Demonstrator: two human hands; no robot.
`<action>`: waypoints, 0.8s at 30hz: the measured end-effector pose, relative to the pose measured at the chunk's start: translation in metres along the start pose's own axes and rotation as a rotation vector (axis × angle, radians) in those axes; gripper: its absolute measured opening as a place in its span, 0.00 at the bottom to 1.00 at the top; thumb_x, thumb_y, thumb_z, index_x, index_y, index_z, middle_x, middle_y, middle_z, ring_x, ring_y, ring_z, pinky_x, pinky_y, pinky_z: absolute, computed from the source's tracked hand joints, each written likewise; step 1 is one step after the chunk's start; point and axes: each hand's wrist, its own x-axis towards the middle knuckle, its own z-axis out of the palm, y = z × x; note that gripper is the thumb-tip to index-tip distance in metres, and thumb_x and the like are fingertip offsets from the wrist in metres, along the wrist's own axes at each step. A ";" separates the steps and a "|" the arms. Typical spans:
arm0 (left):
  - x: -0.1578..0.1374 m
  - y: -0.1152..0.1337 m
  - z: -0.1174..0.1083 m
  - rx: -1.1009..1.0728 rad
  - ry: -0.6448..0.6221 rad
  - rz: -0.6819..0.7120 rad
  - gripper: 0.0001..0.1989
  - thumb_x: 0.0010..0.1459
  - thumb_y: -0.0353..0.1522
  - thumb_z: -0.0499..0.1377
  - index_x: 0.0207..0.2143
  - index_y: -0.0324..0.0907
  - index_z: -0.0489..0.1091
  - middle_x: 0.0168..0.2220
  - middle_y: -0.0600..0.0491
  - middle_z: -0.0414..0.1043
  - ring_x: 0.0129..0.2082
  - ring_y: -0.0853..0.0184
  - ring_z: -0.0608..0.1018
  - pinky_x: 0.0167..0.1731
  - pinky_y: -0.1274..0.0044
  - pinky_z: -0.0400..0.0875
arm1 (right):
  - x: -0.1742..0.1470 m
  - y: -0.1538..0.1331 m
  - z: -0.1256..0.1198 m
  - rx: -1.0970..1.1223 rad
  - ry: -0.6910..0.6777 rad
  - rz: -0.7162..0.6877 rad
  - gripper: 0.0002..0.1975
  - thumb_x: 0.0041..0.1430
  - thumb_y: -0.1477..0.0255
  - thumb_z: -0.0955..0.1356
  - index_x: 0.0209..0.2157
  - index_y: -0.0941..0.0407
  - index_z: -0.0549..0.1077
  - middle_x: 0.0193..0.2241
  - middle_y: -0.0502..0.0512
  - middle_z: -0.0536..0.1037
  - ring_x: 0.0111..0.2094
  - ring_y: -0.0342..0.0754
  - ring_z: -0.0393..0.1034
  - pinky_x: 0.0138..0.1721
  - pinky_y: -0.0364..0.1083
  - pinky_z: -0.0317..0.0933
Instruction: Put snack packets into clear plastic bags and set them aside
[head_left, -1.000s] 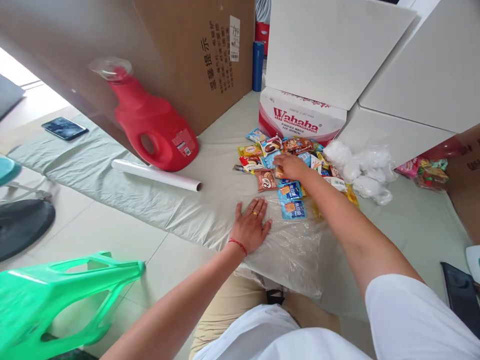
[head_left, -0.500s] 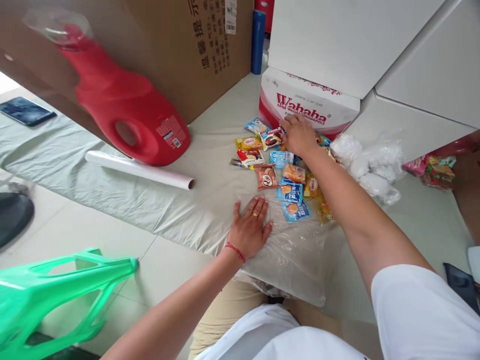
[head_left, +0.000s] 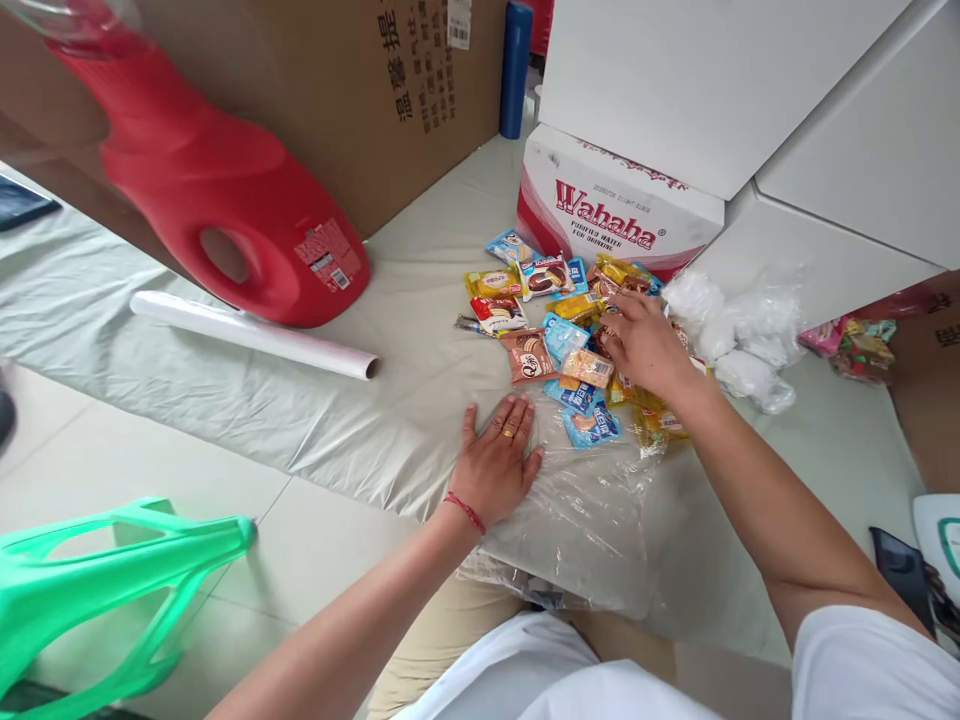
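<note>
My left hand [head_left: 496, 462] lies flat, fingers spread, on the clear plastic [head_left: 562, 505] over the cloth-covered surface. A red string and a ring are on it. In the pile of small wrapped snacks, my right hand [head_left: 646, 340] rests on the right side with thumb and forefinger apart, its fingertips touching packets and partly hidden. Around it are a yellow packet [head_left: 577, 306], a light blue packet [head_left: 564, 338] and an orange-and-clear packet [head_left: 588, 367]. Towards the left are a brown packet [head_left: 529, 357] and a red-and-white packet [head_left: 498, 314]. Blue packets [head_left: 591, 425] lie nearest me.
Behind the snacks stands a Wahaha water carton [head_left: 607, 205] against white cabinets. Crumpled clear plastic bags [head_left: 750, 340] lie to the right. At left are a red jug [head_left: 262, 220], a white roll [head_left: 255, 335], a large cardboard box [head_left: 337, 110] and a green stool [head_left: 112, 570].
My right hand has moved from beside the carton towards me and to the right, uncovering packets at the back. Some packets have shifted. My left hand stays in place; the view has shifted slightly.
</note>
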 end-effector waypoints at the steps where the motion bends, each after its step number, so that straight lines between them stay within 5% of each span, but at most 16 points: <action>1: 0.000 0.000 0.000 0.001 -0.002 0.002 0.31 0.72 0.44 0.42 0.73 0.43 0.51 0.74 0.47 0.49 0.74 0.53 0.55 0.72 0.48 0.32 | -0.003 -0.011 -0.001 0.024 0.030 -0.031 0.20 0.70 0.67 0.62 0.56 0.60 0.77 0.62 0.65 0.71 0.66 0.63 0.57 0.67 0.63 0.51; 6: 0.000 0.000 0.000 0.025 0.007 0.009 0.32 0.72 0.44 0.41 0.73 0.42 0.51 0.74 0.46 0.49 0.74 0.53 0.55 0.71 0.47 0.33 | -0.005 -0.035 0.026 0.029 -0.178 -0.313 0.20 0.72 0.66 0.61 0.60 0.51 0.74 0.64 0.55 0.72 0.69 0.58 0.55 0.70 0.63 0.45; 9: 0.000 0.000 0.000 0.046 0.022 0.016 0.32 0.72 0.44 0.43 0.73 0.41 0.51 0.73 0.45 0.51 0.73 0.51 0.55 0.71 0.46 0.36 | 0.007 -0.007 0.041 -0.009 -0.145 -0.127 0.21 0.72 0.67 0.61 0.61 0.52 0.73 0.65 0.57 0.70 0.71 0.61 0.51 0.69 0.67 0.41; 14: -0.001 0.000 0.001 0.055 0.043 0.024 0.31 0.73 0.43 0.42 0.73 0.41 0.52 0.73 0.45 0.51 0.73 0.53 0.57 0.71 0.46 0.37 | 0.008 0.021 0.022 0.264 0.048 -0.036 0.20 0.70 0.68 0.61 0.56 0.56 0.77 0.59 0.63 0.76 0.61 0.58 0.66 0.62 0.59 0.58; 19: -0.001 -0.001 0.001 0.052 0.043 0.034 0.31 0.72 0.43 0.42 0.73 0.41 0.52 0.73 0.45 0.51 0.73 0.52 0.57 0.71 0.46 0.36 | -0.025 -0.011 0.006 0.221 -0.349 0.144 0.15 0.69 0.72 0.62 0.45 0.55 0.81 0.40 0.58 0.84 0.43 0.53 0.77 0.45 0.48 0.65; 24: 0.000 -0.002 0.002 0.070 0.050 0.043 0.31 0.72 0.42 0.43 0.73 0.42 0.52 0.73 0.44 0.51 0.73 0.51 0.57 0.70 0.45 0.37 | -0.034 -0.052 0.020 -0.007 -0.365 0.280 0.20 0.69 0.59 0.65 0.54 0.57 0.75 0.51 0.67 0.79 0.47 0.58 0.76 0.43 0.49 0.65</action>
